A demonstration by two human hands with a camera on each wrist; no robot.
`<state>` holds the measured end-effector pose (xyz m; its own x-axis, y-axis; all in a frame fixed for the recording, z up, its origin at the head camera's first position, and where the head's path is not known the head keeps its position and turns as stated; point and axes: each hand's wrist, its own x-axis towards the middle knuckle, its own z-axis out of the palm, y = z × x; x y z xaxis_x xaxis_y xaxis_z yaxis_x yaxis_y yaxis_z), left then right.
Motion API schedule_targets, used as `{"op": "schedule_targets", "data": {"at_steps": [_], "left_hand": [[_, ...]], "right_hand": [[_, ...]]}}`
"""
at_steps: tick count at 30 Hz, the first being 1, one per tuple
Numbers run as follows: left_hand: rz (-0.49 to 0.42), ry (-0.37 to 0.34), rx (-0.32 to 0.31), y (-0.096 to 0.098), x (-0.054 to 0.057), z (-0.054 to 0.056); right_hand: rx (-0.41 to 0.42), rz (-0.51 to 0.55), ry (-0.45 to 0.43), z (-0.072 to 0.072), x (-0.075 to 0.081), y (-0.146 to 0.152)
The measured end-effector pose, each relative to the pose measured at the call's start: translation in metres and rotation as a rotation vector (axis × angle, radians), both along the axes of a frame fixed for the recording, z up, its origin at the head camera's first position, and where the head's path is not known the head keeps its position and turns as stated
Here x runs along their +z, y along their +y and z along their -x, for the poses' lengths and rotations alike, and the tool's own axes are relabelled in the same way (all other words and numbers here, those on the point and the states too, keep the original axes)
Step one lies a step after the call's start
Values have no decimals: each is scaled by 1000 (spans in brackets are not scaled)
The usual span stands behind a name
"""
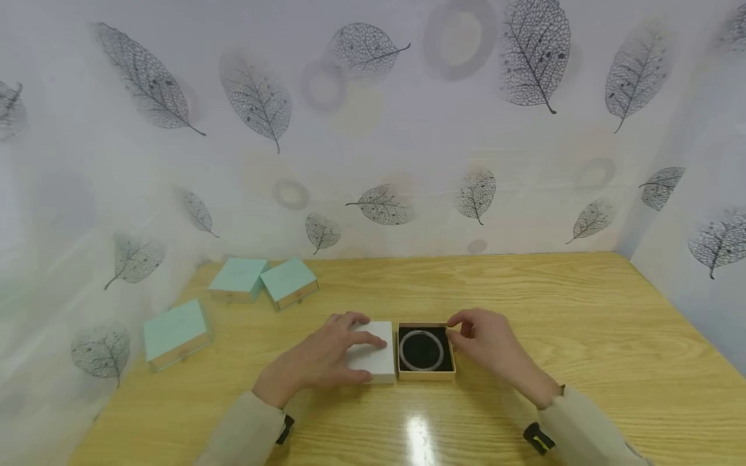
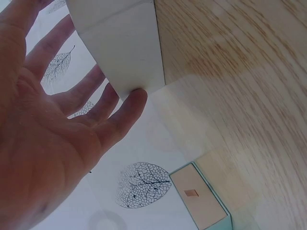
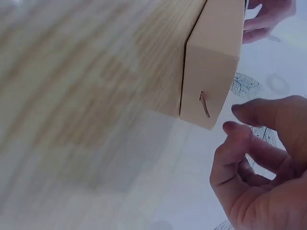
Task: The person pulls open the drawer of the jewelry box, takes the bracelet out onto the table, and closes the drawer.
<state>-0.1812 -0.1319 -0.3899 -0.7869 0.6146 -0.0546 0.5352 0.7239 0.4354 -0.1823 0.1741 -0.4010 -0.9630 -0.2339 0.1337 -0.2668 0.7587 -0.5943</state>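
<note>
My left hand [image 1: 326,356] grips a white box [image 1: 381,367] lying on the table, one finger across its top and the thumb along its near side. In the left wrist view the other fingers curl against the far side of the white box [image 2: 127,52]. Just right of it sits a tan drawer [image 1: 427,376] with a black lining and a clear bangle [image 1: 441,353] lying inside. At the drawer's right edge is my right hand [image 1: 486,340]. The right wrist view shows its thumb and forefinger bent with a small gap, apart from the drawer's pull tab [image 3: 205,104].
Three mint-green boxes with tan drawer fronts lie at the left: one mint box [image 1: 177,330] nearer me, another mint box [image 1: 240,276] and a third mint box [image 1: 290,280] farther back. A leaf-patterned curtain [image 1: 408,129] borders the wooden table [image 1: 583,336] behind and at both sides.
</note>
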Motion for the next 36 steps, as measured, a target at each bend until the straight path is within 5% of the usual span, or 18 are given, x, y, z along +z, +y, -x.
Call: {"op": "schedule_targets", "data": {"at_steps": [6,16,30,36], "left_hand": [[3,-11,2,1,2,0],[6,-14,3,1,1,1],[16,-9,9,1,2,2],[11,-2,4,1,1,2]], "right_hand": [[97,-134,15,7,0,-13],[64,-180,-13,10,0,-29],[70,-10,-34,4,15,-24],[79,136,-170,1,20,-19]]}}
